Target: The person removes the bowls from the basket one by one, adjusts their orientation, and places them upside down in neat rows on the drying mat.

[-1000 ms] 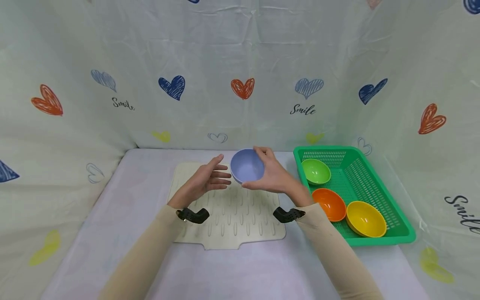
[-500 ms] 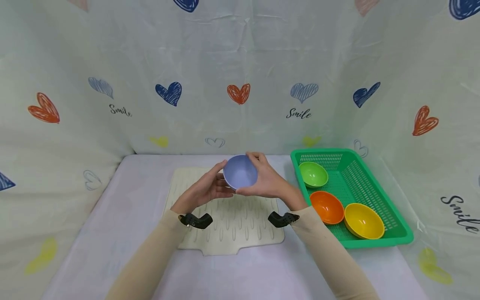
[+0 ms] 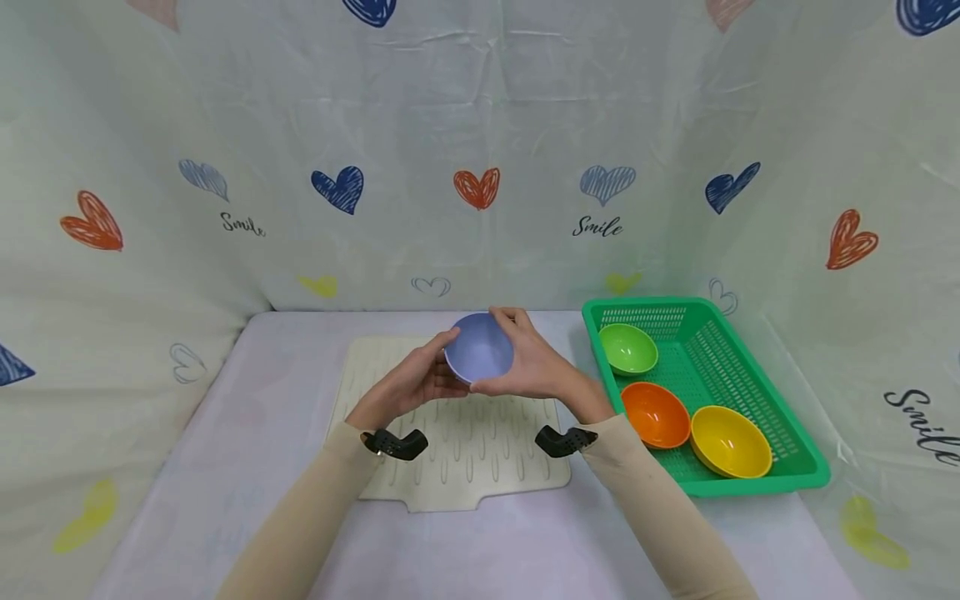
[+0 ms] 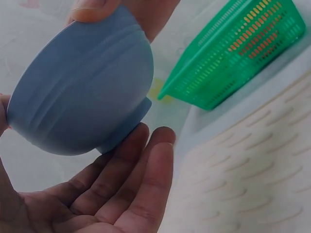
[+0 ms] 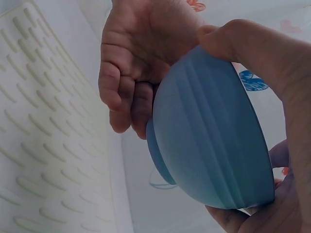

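A blue bowl (image 3: pixel 478 348) is held up in the air over the cream ridged mat (image 3: pixel 465 450), tilted so its inside faces the head camera. My right hand (image 3: pixel 528 360) grips it from the right, thumb and fingers spread across the rim. From the other side my left hand (image 3: pixel 412 382) holds it too, its thumb at the rim. In the left wrist view, the left fingers (image 4: pixel 138 170) reach below the bowl's foot. The right wrist view shows the ribbed outside of the bowl (image 5: pixel 209 131) between both hands.
On the right of the white-covered table (image 3: pixel 247 433) stands a green basket (image 3: pixel 757 379). Inside lie a light green bowl (image 3: pixel 628 348), an orange bowl (image 3: pixel 655 415) and a yellow bowl (image 3: pixel 731 442). A white curtain printed with hearts (image 3: pixel 540 125) encloses the table.
A second ago only my right hand held the blue bowl. The bowl has moved slightly left, and my left hand has come against it and taken hold.
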`<state>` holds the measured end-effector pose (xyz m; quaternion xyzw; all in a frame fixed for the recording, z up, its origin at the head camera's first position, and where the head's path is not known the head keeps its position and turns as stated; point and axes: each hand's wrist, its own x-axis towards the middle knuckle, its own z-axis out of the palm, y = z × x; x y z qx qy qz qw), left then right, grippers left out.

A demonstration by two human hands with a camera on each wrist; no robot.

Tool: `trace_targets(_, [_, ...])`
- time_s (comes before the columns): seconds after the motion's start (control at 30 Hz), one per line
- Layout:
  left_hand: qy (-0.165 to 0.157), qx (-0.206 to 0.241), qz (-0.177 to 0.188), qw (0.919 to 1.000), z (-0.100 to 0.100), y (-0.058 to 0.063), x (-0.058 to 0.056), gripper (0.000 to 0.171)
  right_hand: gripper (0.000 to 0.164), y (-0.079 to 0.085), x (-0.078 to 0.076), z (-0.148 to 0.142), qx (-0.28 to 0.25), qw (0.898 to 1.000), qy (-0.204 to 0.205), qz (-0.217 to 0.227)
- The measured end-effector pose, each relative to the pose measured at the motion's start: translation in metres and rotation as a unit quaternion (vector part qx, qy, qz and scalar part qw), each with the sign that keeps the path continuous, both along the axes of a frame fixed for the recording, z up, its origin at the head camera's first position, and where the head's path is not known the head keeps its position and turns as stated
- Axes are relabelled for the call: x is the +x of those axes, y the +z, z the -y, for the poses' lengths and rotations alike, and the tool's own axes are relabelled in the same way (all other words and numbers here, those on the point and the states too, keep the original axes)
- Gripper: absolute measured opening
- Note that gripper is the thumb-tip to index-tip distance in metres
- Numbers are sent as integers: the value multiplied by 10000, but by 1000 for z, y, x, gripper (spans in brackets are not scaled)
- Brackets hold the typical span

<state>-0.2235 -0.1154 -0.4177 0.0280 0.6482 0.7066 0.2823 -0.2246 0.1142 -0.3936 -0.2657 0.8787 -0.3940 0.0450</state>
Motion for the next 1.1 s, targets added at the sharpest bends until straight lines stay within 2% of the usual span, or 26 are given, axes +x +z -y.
trace_targets(0.3, [114, 141, 6, 9998, 1, -3, 1, 72, 121, 0, 0, 0, -13, 10000, 21, 4])
trace_targets(0.53, [9, 192, -2, 9998, 3, -2, 0, 75, 121, -1, 1, 1, 7, 10000, 59, -42])
trace_targets(0.8, [-7, 487, 110, 9988, 3, -3, -1, 74, 124, 1, 3, 1, -2, 9998, 163, -103])
trace_targets(1.1, [-63, 500, -93, 9987, 6, -1, -2, 75, 126, 0, 3, 0, -32, 9996, 199, -181])
